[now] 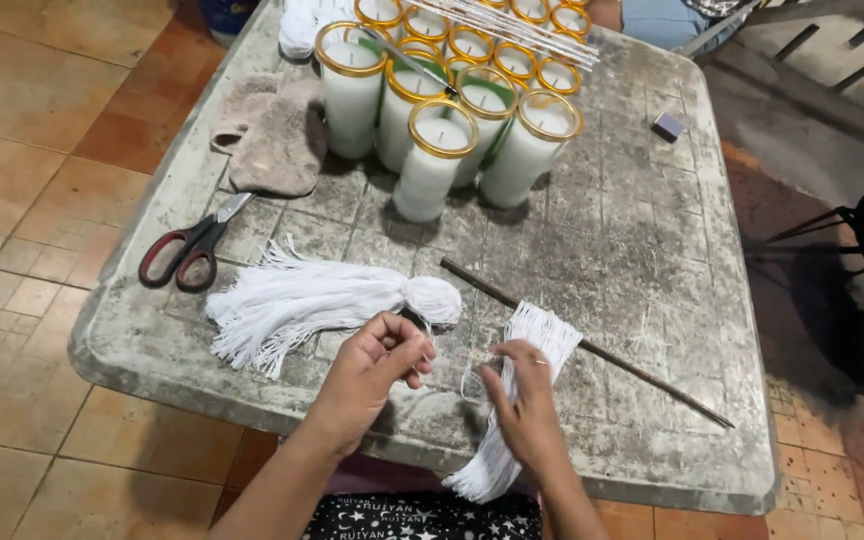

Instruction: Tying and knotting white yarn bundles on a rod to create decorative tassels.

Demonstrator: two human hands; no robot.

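so here we've got both hands down at the near edge of the worn table (652,300). our right hand (527,405) lies on a flat bundle of cut white strings (537,345), which runs on a slant: far end fanned out by the thin dark rod (592,350), near end hanging off the table edge toward us. fingers there look loosely curled over the strands, pinching a thin one that loops toward the other hand. our left hand (377,365) is bunched up, fingertips pinched together, looks like on that same strand, though it's too fine to be sure. the big tied tassel of string (322,300) sits just beyond the left hand, long axis running left, knotted head nearest the fingers. scissors (192,250) are further left, glass candles (442,150) stand at the back.
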